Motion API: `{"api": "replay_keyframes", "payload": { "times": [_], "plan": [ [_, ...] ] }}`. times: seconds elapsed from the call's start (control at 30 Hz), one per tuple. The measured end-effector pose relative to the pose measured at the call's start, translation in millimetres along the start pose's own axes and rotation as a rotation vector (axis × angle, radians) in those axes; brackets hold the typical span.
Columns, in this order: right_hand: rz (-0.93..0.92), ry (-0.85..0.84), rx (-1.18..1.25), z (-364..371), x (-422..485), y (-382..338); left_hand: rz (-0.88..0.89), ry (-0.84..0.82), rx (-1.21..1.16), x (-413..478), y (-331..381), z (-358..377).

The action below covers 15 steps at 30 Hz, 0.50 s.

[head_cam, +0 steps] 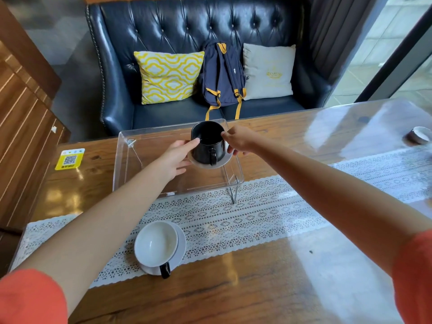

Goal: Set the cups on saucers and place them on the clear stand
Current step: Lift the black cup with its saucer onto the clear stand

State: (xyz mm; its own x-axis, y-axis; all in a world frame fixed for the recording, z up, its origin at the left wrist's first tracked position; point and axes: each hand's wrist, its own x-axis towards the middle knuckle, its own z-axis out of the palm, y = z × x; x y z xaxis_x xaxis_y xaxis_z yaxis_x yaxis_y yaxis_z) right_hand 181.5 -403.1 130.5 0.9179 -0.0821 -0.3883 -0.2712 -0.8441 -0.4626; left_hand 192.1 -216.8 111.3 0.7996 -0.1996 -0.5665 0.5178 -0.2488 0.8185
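Observation:
A black mug (207,146) stands on a pale saucer (223,160), both held over the top of the clear acrylic stand (131,160). My left hand (175,160) grips the saucer's left edge with the thumb against the mug. My right hand (238,141) pinches the mug's rim and reaches under the saucer's right side. I cannot tell whether the saucer touches the stand. Near me, a white cup with a black handle (156,243) sits on a grey saucer (181,246) on the lace runner.
The wooden table (245,288) carries a white lace runner (268,211), a yellow QR sticker (69,159) at the left and a small dish (418,135) at the far right. Behind it stands a dark leather sofa (163,26) with two cushions and a backpack (223,74).

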Motion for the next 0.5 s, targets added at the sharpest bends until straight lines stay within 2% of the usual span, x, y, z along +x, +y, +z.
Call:
{"api": "replay_keyframes", "payload": {
  "times": [0.03,0.1,0.17,0.2,0.23,0.3,0.37,0.4,0.5],
  "plan": [
    [0.001,0.071,-0.086,-4,-4,-2,-0.002,0.004,0.01,-3,2,1],
    [-0.042,0.314,-0.18,-12,-18,-9,0.058,0.057,0.029,-12,3,2],
    [-0.231,0.533,-0.023,-11,-41,-23,0.224,0.16,0.039,-31,-1,-1],
    [-0.359,0.547,0.122,-7,-57,-30,0.328,0.186,0.025,-45,-8,-7],
    [-0.476,0.467,0.26,3,-73,-36,0.412,0.164,0.012,-61,-19,-16],
    [-0.575,0.108,0.345,35,-106,-40,0.441,0.012,0.06,-94,-53,-42],
    [-0.542,-0.22,0.189,78,-125,-33,0.286,-0.177,0.098,-121,-96,-74],
    [-0.507,-0.312,0.142,100,-127,-27,0.184,-0.2,0.099,-130,-117,-89],
    [-0.299,-0.392,0.226,162,-118,-17,-0.008,-0.006,0.073,-136,-172,-117]
  ]
}}
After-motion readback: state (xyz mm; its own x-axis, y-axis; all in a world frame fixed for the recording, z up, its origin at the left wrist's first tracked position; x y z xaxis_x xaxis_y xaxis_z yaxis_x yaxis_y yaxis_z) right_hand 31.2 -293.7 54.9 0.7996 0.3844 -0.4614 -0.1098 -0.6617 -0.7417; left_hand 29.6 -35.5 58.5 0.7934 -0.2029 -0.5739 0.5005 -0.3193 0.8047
